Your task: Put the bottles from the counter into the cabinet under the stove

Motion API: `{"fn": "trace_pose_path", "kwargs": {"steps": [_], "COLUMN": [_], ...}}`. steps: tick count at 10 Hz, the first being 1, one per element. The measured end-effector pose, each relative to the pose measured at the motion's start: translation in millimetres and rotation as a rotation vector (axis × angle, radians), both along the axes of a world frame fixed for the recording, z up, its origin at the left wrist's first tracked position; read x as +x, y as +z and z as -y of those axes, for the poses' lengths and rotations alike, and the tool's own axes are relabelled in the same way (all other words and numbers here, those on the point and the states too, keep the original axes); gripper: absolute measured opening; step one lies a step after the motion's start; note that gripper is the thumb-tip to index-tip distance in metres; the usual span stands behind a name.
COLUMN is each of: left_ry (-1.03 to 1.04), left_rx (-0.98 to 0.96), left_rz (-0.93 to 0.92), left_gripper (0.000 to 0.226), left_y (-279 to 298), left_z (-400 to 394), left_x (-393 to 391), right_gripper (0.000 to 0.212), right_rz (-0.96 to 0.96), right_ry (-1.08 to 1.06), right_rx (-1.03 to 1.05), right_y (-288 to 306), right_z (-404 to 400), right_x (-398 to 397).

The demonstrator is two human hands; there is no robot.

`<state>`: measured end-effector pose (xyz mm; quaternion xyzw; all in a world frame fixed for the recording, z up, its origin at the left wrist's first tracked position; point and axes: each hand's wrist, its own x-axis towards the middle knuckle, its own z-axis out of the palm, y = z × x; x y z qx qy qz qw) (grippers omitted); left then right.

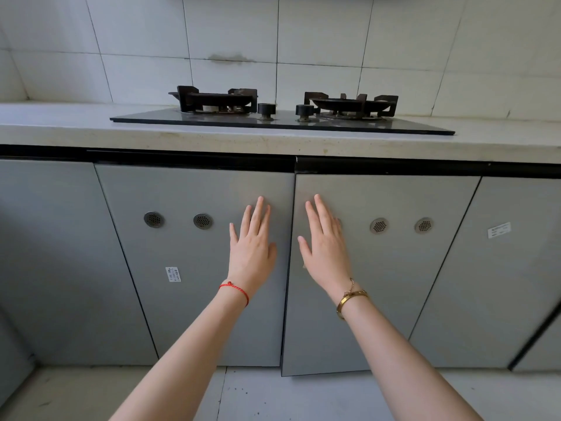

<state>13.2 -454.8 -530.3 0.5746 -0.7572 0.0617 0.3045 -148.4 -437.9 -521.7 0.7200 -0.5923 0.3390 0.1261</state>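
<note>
Two grey cabinet doors sit under the stove (282,117). My left hand (252,244) lies flat with fingers apart on the left door (182,253), near its right edge. My right hand (324,241) lies flat and open on the right door (394,268), near its left edge. The right door stands slightly ajar, its lower edge out past the left door. No bottle shows anywhere on the counter (76,129) or elsewhere in view. The cabinet's inside is hidden behind the doors.
The black two-burner gas stove with two knobs lies on the pale stone counter against a white tiled wall (230,31). More grey cabinet doors (48,253) flank the pair. Round vent grilles (202,221) dot both doors. Pale floor tiles (258,396) lie below.
</note>
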Motion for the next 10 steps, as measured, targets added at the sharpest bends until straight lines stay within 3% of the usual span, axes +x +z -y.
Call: {"fn": "trace_pose_path", "kwargs": {"steps": [2, 7, 8, 10], "left_ry": [-0.062, -0.121, -0.109, -0.035], "left_rx": [-0.053, -0.082, -0.073, -0.021], "left_rz": [-0.094, -0.164, -0.192, -0.207], "left_gripper": [0.071, 0.071, 0.069, 0.070], "left_y": [12, 9, 32, 126], "left_z": [-24, -79, -79, -96], "left_x": [14, 46, 51, 70], "right_gripper": [0.060, 0.061, 0.060, 0.062], "right_rz": [0.134, 0.118, 0.119, 0.112], "right_ry": [0.052, 0.118, 0.144, 0.180], "right_rx": [-0.069, -0.021, 0.026, 0.113], "right_y": [11, -10, 10, 111], "right_z": [-16, -60, -60, -63], "right_x": [1, -9, -9, -2]}}
